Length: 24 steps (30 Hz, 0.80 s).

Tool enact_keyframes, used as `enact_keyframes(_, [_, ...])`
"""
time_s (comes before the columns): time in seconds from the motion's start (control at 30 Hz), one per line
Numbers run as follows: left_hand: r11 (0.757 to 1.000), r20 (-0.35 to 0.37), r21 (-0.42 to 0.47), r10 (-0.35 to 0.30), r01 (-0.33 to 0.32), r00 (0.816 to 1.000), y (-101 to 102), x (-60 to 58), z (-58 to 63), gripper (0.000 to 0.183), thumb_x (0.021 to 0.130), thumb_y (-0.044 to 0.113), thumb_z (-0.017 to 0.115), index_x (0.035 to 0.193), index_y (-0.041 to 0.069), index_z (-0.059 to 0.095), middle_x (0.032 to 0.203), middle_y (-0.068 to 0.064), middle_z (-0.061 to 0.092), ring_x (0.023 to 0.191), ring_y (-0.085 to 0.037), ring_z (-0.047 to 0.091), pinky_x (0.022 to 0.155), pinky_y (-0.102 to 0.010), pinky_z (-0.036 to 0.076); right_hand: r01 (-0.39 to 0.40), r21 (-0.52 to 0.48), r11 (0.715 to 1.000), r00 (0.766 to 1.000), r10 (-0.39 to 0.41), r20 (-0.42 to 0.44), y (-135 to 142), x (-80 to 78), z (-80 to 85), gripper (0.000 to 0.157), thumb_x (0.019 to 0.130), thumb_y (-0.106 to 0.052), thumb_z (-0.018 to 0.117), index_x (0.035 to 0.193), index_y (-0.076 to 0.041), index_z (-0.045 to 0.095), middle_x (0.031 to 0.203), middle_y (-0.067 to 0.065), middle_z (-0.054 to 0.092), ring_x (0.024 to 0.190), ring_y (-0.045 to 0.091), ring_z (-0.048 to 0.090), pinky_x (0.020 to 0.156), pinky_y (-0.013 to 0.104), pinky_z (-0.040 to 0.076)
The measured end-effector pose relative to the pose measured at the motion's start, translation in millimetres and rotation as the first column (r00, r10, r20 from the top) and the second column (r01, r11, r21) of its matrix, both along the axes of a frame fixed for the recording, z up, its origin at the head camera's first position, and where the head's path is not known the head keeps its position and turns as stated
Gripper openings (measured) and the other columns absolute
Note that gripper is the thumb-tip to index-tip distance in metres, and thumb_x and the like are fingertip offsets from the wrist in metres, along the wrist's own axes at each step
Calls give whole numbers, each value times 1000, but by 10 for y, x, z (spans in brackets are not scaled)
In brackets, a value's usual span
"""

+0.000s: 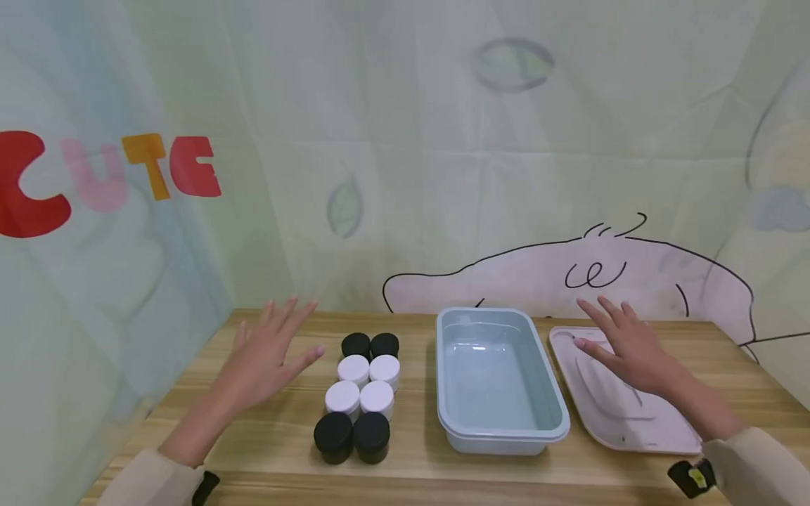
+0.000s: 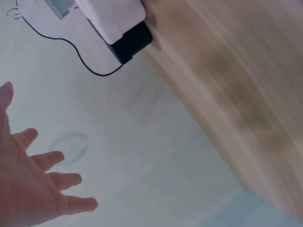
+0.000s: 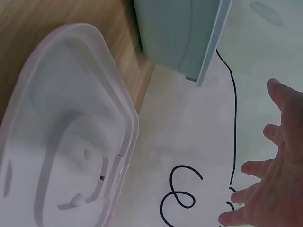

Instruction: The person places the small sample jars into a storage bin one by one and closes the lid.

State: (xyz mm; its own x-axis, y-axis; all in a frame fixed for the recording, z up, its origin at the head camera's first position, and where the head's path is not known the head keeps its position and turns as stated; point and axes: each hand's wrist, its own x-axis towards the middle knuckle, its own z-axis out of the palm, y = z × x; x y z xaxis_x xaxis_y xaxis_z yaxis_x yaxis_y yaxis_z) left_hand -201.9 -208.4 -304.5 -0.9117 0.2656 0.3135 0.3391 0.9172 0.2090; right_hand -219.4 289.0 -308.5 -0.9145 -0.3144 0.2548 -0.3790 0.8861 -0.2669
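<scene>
Fingers spread, my left hand [image 1: 266, 355] is held over the left part of the table, to the left of the jars and holding nothing. Two columns of small lidded jars stand there: black-lidded jars [image 1: 334, 437] at the near and far ends, white-lidded jars [image 1: 343, 398] between them. A light blue plastic basin [image 1: 503, 432] stands right of the jars, with nothing in it. My right hand [image 1: 633, 348], also spread and holding nothing, is over a pale pink tray [image 1: 633, 443]. In the right wrist view the tray [image 3: 71, 99] shows moulded ridges.
The wooden table [image 1: 272, 450] ends at a cloth backdrop [image 1: 405, 140] with cartoon drawings and coloured letters. Another cloth wall [image 1: 95, 295] runs along the left side. Dark bands [image 1: 692, 478] show at both sleeves.
</scene>
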Motion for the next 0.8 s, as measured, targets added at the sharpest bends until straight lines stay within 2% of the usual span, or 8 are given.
enact_keyframes(0.13, [993, -6, 101, -60, 61, 998, -26, 90, -101, 69, 88, 47, 52, 144, 15, 25, 145, -22, 26, 129, -50, 17, 93, -71, 15, -46, -122, 991, 998, 52, 46, -55, 30, -81, 65, 92, -35, 50, 145, -10, 20, 142, 33, 15, 127, 56, 11, 88, 74, 15])
enact_keyframes(0.23, [975, 0, 197, -108, 105, 994, -27, 153, -176, 67, 88, 39, 57, 142, 11, 29, 143, -21, 31, 128, -49, 22, 95, -67, 20, -74, -192, 978, 994, 89, 67, -98, 43, -131, 64, 93, -31, 49, 144, -8, 20, 143, 31, 17, 128, 52, 15, 91, 71, 17])
enact_keyframes(0.33, [951, 54, 292, -126, 105, 991, -20, 229, -243, 68, 87, 39, 58, 141, 9, 30, 141, -20, 34, 128, -45, 27, 96, -64, 25, -92, -243, 966, 989, 116, 89, -142, 50, -176, 63, 94, -30, 48, 144, -4, 20, 144, 28, 20, 129, 49, 18, 95, 68, 18])
enact_keyframes(0.47, [924, 134, 373, -144, 85, 980, -9, 323, -312, 67, 86, 38, 60, 139, 8, 33, 136, -22, 41, 121, -43, 39, 90, -62, 34, -92, -290, 952, 980, 138, 142, -195, 77, -245, 62, 95, -31, 46, 143, -3, 20, 144, 26, 21, 128, 49, 22, 95, 66, 23])
enact_keyframes(0.63, [874, 241, 481, -211, 72, 947, 17, 384, -368, 65, 83, 29, 65, 136, 5, 36, 128, -26, 47, 115, -44, 45, 86, -57, 41, -82, -337, 938, 967, 157, 200, -244, 93, -306, 60, 96, -30, 44, 145, -7, 19, 146, 25, 20, 123, 53, 28, 90, 66, 31])
enact_keyframes(0.7, [853, 283, 519, -236, 58, 930, 30, 398, -391, 65, 81, 27, 68, 134, 4, 38, 126, -27, 47, 114, -44, 46, 86, -56, 42, -84, -349, 933, 962, 167, 216, -257, 91, -324, 59, 96, -30, 44, 145, -7, 19, 146, 25, 19, 121, 54, 30, 88, 66, 32])
enact_keyframes(0.8, [827, 359, 561, -269, 24, 894, 50, 411, -426, 68, 77, 27, 72, 131, 1, 40, 124, -25, 48, 112, -43, 47, 84, -50, 46, -91, -359, 929, 953, 186, 238, -266, 78, -365, 58, 96, -28, 44, 144, -5, 21, 145, 25, 20, 120, 54, 33, 88, 65, 33])
